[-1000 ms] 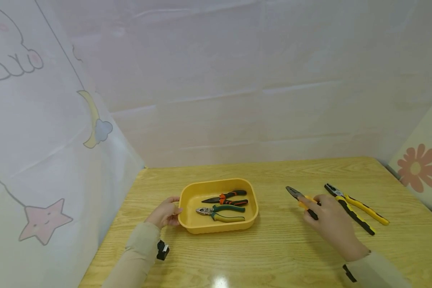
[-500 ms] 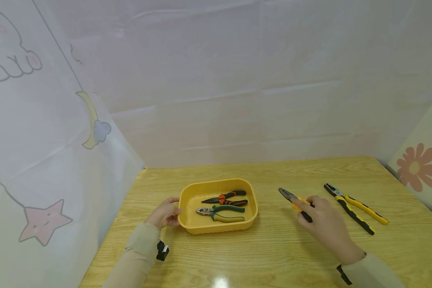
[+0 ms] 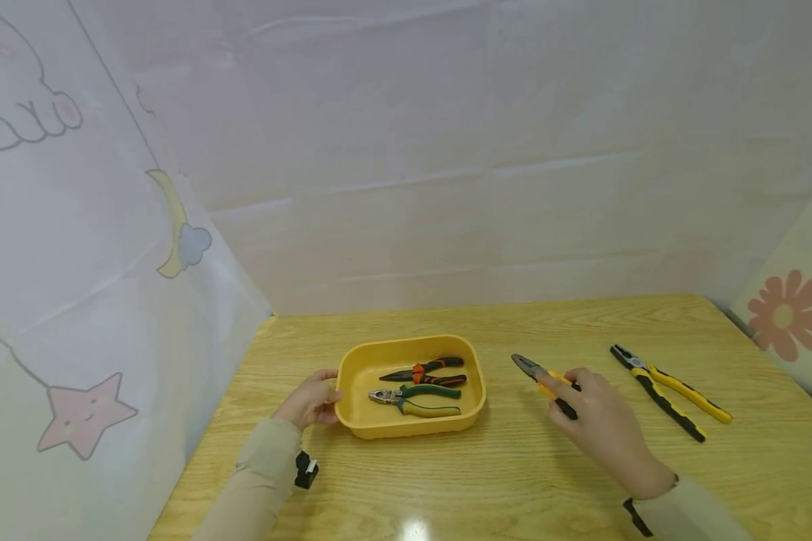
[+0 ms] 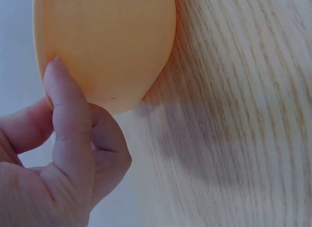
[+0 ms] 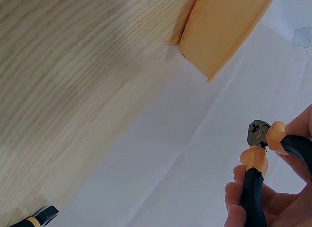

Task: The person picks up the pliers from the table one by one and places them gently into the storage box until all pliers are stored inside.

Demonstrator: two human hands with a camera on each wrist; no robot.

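Note:
My left hand point(image 3: 311, 400) pinches the left rim of a yellow plastic tray point(image 3: 413, 431), thumb over the edge, as the left wrist view confirms. Inside the tray lie long-nose pliers point(image 3: 417, 373) with black and orange handles and combination pliers point(image 3: 406, 393) with green and yellow handles. To the right of the tray, my right hand point(image 3: 602, 424) grips pliers point(image 3: 529, 366) with orange and black handles, their dark nose pointing left toward the tray. In the right wrist view, fingers and thumb wrap the spread handles point(image 5: 253, 188); part of the handles is hidden by the hand.
Larger pliers point(image 3: 656, 383) with yellow and black handles lie on the wooden table point(image 3: 487, 488), right of my right hand. Pale cloth point(image 3: 446, 188) with printed figures hangs behind and beside the table.
My right hand has moved left with the orange-handled pliers, closer to the tray. The left hand, the tray and the pliers in it stay put.

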